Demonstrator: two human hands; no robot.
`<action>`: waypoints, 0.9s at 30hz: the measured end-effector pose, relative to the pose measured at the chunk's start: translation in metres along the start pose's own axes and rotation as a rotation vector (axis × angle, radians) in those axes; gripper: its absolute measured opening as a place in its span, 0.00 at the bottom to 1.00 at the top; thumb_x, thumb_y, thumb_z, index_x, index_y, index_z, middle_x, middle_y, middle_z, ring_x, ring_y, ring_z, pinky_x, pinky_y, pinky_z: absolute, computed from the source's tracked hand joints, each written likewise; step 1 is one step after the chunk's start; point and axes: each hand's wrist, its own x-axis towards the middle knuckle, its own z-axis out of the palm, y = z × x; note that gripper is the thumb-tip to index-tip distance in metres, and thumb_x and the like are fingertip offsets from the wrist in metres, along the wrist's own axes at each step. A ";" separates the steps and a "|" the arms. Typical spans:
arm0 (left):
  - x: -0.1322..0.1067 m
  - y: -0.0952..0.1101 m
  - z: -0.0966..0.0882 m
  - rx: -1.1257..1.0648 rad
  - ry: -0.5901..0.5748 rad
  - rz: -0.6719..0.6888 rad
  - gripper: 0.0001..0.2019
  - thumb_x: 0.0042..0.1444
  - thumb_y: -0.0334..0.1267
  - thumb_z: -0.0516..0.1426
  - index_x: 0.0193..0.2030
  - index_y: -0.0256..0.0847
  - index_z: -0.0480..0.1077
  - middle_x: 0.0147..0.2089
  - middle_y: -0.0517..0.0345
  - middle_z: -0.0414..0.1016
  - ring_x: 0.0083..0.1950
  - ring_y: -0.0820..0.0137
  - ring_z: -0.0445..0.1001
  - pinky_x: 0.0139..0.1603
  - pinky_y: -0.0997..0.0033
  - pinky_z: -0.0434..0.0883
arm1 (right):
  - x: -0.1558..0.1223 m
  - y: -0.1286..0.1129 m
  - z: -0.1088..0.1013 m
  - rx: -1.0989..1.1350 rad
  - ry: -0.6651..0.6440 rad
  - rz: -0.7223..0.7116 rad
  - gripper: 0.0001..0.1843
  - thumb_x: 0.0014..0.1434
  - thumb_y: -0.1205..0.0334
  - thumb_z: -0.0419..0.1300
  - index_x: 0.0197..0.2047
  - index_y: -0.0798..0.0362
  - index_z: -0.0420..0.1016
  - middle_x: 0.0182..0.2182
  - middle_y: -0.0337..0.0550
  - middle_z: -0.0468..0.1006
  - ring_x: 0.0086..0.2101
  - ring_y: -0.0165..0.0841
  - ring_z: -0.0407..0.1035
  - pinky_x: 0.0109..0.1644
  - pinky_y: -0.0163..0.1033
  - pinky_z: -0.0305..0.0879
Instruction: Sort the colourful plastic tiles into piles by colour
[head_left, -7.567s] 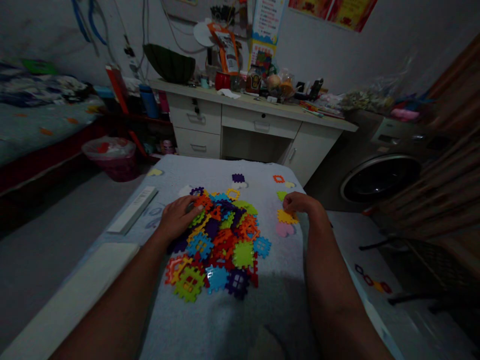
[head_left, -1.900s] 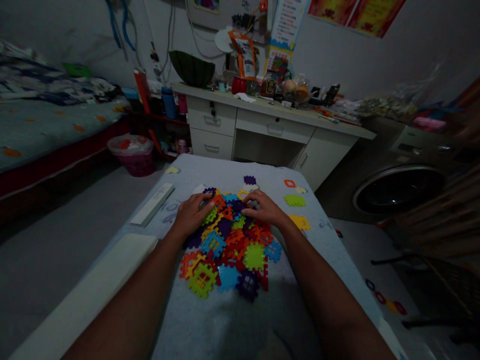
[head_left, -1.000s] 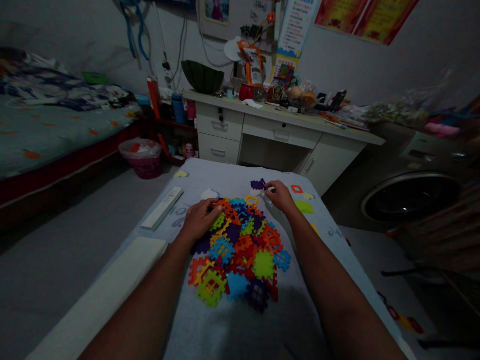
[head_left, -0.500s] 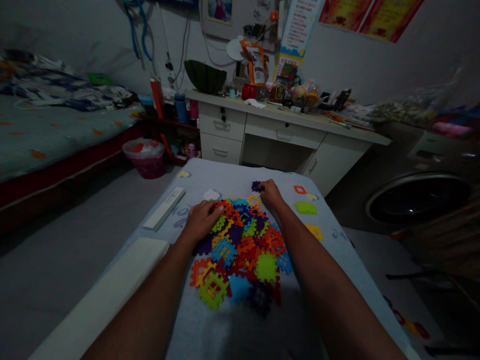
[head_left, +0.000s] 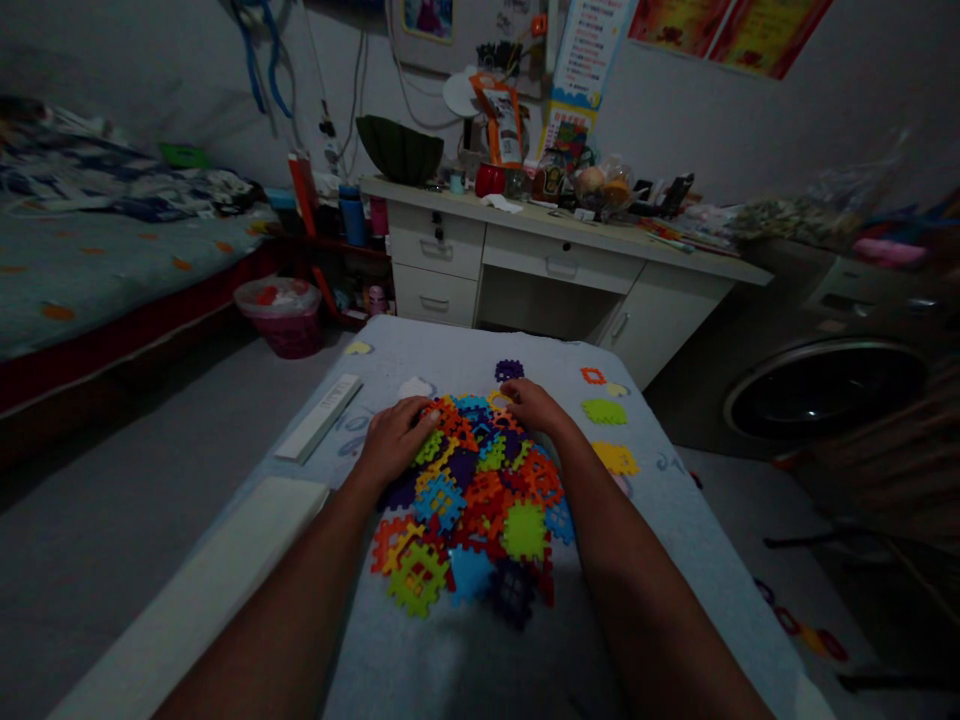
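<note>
Item: pile of interlocking plastic tiles [head_left: 472,490], mixed orange, blue, green, purple and yellow, heaped in the middle of the cloth-covered desk [head_left: 675,560]. Left hand [head_left: 394,440]: laid palm-down, fingers spread and relaxed, on the pile's near-left edge, grasping nothing, placed as it was half a second ago. Right hand [head_left: 532,405]: half a second ago at the lone purple tile [head_left: 509,370] beyond the pile; now drawn back onto the pile's far edge, fingers curled over the tiles there, and I cannot tell if it grips one. The purple tile lies flat on the cloth, apart from both hands, so that piece is set down separately. Other singles on the right: orange tile [head_left: 592,376], green tile [head_left: 604,411], yellow tile [head_left: 616,458]. At left, a long white box [head_left: 319,417].
</note>
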 end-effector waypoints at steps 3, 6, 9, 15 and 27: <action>0.000 -0.001 0.001 0.016 -0.008 -0.021 0.24 0.61 0.56 0.46 0.53 0.46 0.72 0.57 0.51 0.76 0.58 0.57 0.71 0.62 0.53 0.64 | 0.001 -0.001 0.003 -0.021 0.043 0.029 0.18 0.46 0.70 0.66 0.43 0.55 0.76 0.38 0.43 0.76 0.36 0.32 0.66 0.42 0.35 0.63; 0.001 -0.001 0.001 0.033 -0.019 -0.026 0.25 0.61 0.57 0.46 0.54 0.45 0.72 0.57 0.50 0.75 0.58 0.57 0.72 0.61 0.53 0.64 | 0.001 0.000 0.001 0.034 0.073 0.042 0.12 0.47 0.70 0.65 0.38 0.54 0.76 0.32 0.38 0.74 0.33 0.30 0.65 0.38 0.33 0.61; 0.002 0.000 0.001 0.038 -0.017 -0.026 0.25 0.61 0.57 0.46 0.54 0.46 0.71 0.57 0.51 0.75 0.58 0.57 0.71 0.62 0.53 0.64 | -0.001 -0.003 -0.007 0.154 0.056 0.065 0.07 0.50 0.69 0.64 0.35 0.55 0.76 0.28 0.35 0.73 0.30 0.29 0.65 0.34 0.32 0.59; 0.000 0.001 0.001 0.017 -0.005 -0.035 0.23 0.61 0.56 0.47 0.53 0.48 0.73 0.55 0.52 0.77 0.57 0.57 0.72 0.61 0.52 0.65 | -0.007 -0.013 -0.019 0.308 -0.038 0.011 0.06 0.52 0.69 0.62 0.35 0.55 0.76 0.26 0.34 0.74 0.29 0.28 0.67 0.34 0.32 0.60; 0.000 -0.001 0.001 0.031 -0.009 -0.023 0.24 0.62 0.56 0.47 0.54 0.46 0.72 0.57 0.53 0.76 0.59 0.58 0.71 0.62 0.54 0.63 | -0.018 -0.023 -0.045 0.423 -0.193 -0.079 0.05 0.51 0.67 0.61 0.34 0.54 0.72 0.25 0.34 0.74 0.29 0.28 0.68 0.34 0.33 0.62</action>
